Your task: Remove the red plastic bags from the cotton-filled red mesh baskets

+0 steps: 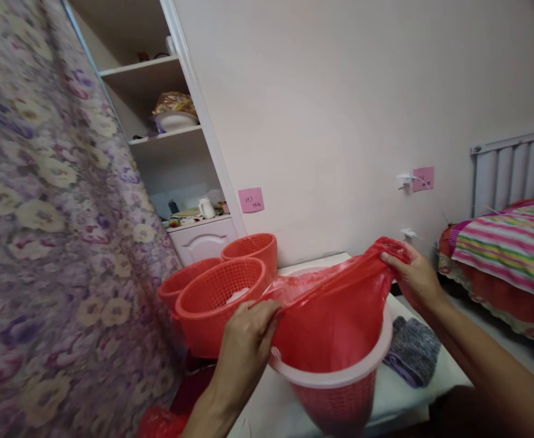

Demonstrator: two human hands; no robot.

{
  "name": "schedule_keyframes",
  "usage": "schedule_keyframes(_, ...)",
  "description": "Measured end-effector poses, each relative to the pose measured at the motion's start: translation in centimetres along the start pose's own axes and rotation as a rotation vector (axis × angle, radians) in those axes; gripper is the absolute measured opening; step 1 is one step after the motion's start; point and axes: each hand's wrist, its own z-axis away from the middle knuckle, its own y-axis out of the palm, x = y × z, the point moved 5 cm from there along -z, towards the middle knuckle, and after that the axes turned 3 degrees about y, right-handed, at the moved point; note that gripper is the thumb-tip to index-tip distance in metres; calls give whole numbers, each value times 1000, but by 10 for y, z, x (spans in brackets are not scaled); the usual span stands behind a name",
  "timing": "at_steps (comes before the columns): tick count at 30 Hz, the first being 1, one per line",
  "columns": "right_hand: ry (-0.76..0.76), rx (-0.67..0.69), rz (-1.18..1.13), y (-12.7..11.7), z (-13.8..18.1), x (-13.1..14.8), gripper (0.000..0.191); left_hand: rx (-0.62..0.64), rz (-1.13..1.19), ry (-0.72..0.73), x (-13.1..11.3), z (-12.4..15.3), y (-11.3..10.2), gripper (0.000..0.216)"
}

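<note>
- Red plastic bag (330, 331): located in the pale basket (333, 382), its lower part down inside, its upper edge drawn above the rim.
- Your left hand (251, 328) is pinched on the bag's near-left edge; your right hand (406, 267) is clamped on the gathered far-right edge, held higher. The two are well apart, a spacing that appears to keep the mouth spread and the film taut.
- The basket stands upright on the covered table (264, 404), which presumably bears its weight, leaving both your hands for the film.
- Left limit: the orange-red baskets (198, 334) stand just beside your left hand, leaving little sideways room.
- Right limit: a folded grey cloth (417, 356) lies near the basket, by the table's edge.
- Far limit: the wall (330, 152) rises behind the table. By judgement, your easiest room is upward and toward yourself.
</note>
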Motion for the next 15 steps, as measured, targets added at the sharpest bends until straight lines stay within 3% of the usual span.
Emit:
schedule_keyframes(4,-99,-121,97,-18,-1,23,42,-32,31,28,4,10,-17,11)
schedule_keyframes(7,-369,-246,275,-15,33,67,45,-15,49,95,-9,18,-23,12)
schedule_keyframes(8,-456,-199,343,-6,48,82,44,-4,60,128,-15,20,-25,13)
schedule_keyframes(9,-528,-86,452,7,64,93,42,16,77,161,-21,22,-27,13)
schedule_keyframes(11,-702,379,713,47,98,102,49,49,111,222,-33,24,-30,12)
schedule_keyframes(13,-797,817,887,77,129,93,53,62,118,260,-42,26,-33,14)
schedule_keyframes(15,-792,998,977,92,143,80,37,49,82,295,-47,29,-36,16)
